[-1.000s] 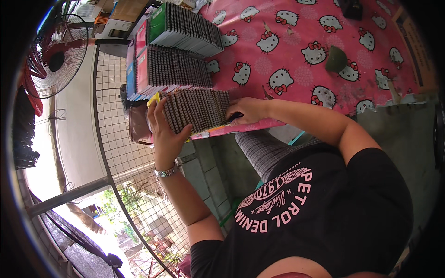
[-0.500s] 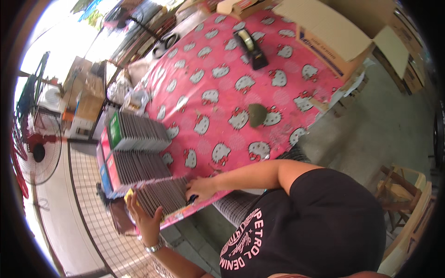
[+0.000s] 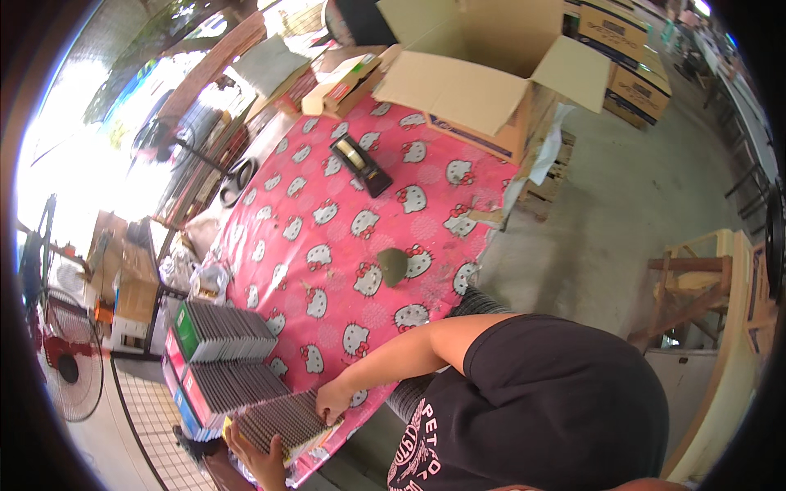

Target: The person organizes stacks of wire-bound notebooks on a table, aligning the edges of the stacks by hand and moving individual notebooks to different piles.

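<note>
Three packed rows of notebooks stand on edge at the table's near left corner, their dark ridged edges upward. The far row [image 3: 233, 331] has a green end cover; the middle row [image 3: 237, 383] has a pink one. The near row [image 3: 274, 421], yellow at its left end, lies between my hands. My left hand [image 3: 260, 460] rests at that left end, fingers spread and thumb apart. At the right end, my right hand [image 3: 332, 401] presses in with curled fingers; their tips are hidden, so what they grip, if anything, does not show.
A pink cartoon-cat cloth [image 3: 315, 270] covers the table. On it are a black tape dispenser [image 3: 360, 164] and a rounded olive-green object [image 3: 393, 267]. An open carton [image 3: 471, 98] stands at the far edge. A fan [image 3: 70, 360] is at left, a wooden stool [image 3: 692, 282] at right.
The view has swung, so the table and its things sit lower and further left. My left hand has come closer onto the row's left end; my right hand stays at its right end.
</note>
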Tool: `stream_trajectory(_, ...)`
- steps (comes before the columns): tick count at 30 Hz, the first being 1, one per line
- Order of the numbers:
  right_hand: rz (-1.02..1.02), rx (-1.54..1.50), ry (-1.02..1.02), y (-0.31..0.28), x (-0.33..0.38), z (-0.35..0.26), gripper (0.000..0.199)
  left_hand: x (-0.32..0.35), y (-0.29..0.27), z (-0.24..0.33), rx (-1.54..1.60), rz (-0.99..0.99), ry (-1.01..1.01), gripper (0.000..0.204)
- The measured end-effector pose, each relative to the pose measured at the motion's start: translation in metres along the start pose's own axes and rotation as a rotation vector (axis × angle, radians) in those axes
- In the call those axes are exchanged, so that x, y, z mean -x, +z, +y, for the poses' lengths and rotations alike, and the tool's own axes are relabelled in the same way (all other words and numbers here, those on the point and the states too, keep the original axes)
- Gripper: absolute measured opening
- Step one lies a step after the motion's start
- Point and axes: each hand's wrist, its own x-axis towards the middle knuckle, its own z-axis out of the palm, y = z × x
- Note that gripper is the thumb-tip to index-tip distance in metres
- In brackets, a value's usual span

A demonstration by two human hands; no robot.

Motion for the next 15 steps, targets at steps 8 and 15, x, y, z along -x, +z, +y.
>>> stream_trajectory(8,0.253,0.734,0.294,-0.021,0.121,0.034,0.053,0.014,-0.015,0.015,0.106,-0.005,-0.093,0.086)
stream_trajectory(15,0.485,0.876,0.369,-0.01,0.163,0.041,0.062,0.025,0.047,-0.051,0.165,0.581,-0.024,0.086)
